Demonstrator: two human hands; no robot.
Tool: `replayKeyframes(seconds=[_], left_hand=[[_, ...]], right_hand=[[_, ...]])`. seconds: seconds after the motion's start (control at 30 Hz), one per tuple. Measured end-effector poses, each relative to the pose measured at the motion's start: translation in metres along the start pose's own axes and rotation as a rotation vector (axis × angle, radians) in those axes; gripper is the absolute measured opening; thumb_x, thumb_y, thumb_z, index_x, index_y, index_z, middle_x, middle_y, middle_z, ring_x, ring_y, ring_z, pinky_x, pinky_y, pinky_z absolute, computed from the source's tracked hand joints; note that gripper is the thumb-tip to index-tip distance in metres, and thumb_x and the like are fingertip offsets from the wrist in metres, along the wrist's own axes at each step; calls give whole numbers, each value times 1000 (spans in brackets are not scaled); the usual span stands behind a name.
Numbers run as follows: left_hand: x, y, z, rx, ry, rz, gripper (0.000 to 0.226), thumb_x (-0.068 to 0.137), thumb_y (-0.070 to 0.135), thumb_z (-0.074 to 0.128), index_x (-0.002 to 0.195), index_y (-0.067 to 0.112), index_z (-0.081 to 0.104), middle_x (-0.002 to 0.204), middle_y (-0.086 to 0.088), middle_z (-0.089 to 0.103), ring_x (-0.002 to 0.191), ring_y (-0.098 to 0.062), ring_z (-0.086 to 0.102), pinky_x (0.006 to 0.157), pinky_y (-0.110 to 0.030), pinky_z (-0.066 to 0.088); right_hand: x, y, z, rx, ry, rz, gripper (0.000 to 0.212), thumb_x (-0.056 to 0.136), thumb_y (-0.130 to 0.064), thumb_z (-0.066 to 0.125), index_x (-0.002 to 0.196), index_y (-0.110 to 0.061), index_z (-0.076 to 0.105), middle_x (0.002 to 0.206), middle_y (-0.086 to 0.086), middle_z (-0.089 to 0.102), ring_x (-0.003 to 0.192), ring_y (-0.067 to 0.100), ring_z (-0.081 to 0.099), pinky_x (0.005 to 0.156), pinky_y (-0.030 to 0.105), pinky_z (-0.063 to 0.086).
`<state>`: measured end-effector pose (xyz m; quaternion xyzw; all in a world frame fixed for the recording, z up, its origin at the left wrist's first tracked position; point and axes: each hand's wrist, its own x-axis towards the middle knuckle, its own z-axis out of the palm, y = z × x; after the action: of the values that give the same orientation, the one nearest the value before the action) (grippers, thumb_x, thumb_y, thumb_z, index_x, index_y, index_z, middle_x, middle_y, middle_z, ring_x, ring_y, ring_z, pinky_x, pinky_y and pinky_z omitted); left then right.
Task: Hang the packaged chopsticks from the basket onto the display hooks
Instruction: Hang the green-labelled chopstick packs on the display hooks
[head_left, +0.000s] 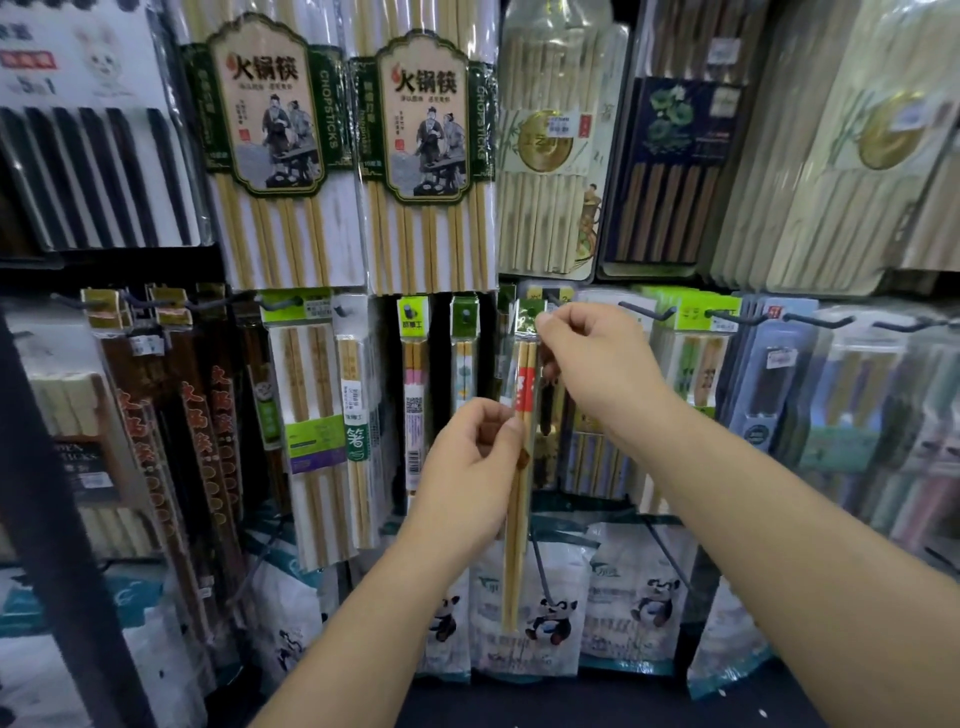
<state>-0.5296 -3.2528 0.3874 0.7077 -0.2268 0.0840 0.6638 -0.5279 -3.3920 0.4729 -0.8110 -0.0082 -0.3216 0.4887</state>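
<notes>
Right hand (597, 358) pinches the green header of the pack (525, 384); left hand (467, 467) pinches its middle. Pack is upright, long axis vertical, header just beside the hook (554, 300). Whether it is threaded cannot be told.

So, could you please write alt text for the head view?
A right hand pinches the green top of a slim chopstick packet while the left hand grips its middle, holding it upright before shop hooks crowded with chopstick packs.
</notes>
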Motion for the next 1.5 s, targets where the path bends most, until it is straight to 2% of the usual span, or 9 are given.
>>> replayKeyframes(seconds=[0.23,0.43,0.67,0.83,0.93,1.03,1.13,1.33,1.5], left_hand=[[9,-4,1,58,-7,6,13,105,31,56,95,31,63,77,23,66,73,0,64,71,-28,55],[6,-8,-1,197,14,13,9,105,35,55,100,35,62,83,15,66,76,5,63,67,-20,49],[0,2,-1,672,-19,179,43,108,35,45,148,21,44,133,2,57,106,-15,60,80,-29,47],[14,8,7,495,36,90,57,109,43,40,159,20,28,157,-4,47,137,-18,50,98,-27,38],[23,6,17,337,-2,-47,68,108,53,35,164,21,15,166,-4,35,150,-21,37,115,-35,32],[34,1,28,139,-17,-152,71,107,59,32,165,24,12,169,-1,29,154,-20,29,121,-34,22],[45,-4,35,-96,0,-270,70,106,61,33,163,23,23,163,-3,40,149,-20,37,124,-41,27],[58,-17,44,-139,-33,-327,66,107,60,31,163,25,28,162,-2,41,148,-19,37,111,-32,28],[76,-15,46,-231,15,-393,62,108,56,36,157,20,39,153,-6,52,128,-18,51,101,-31,35]], right_hand=[[6,1,9,3,63,2,44,102,-26,55,75,8,53,59,8,43,50,15,39,42,12,36],[3,8,15,-6,80,25,43,101,-26,54,60,-14,46,54,4,37,53,17,46,58,23,40],[-5,23,10,-42,60,-4,32,99,-39,59,82,-14,69,66,2,65,57,6,58,61,25,45],[-15,45,8,-57,-8,-17,9,101,-33,59,104,-29,67,96,-18,67,83,-9,60,76,21,48],[-18,58,12,-12,-118,-29,40,105,-29,53,145,-30,53,127,-23,59,115,-5,55,100,18,43],[-23,72,21,62,-258,1,48,108,-37,47,154,-42,34,125,-48,49,115,-28,45,95,3,37],[-24,88,30,124,-325,64,55,108,-42,42,160,-35,25,154,-26,41,138,-10,38,113,19,31],[-21,109,45,205,-384,135,52,109,-51,28,159,-40,22,131,-45,34,106,-43,30,98,0,28],[-6,110,54,264,-371,139,53,111,-48,23,161,-32,23,161,-16,32,145,-3,28,121,22,21]])
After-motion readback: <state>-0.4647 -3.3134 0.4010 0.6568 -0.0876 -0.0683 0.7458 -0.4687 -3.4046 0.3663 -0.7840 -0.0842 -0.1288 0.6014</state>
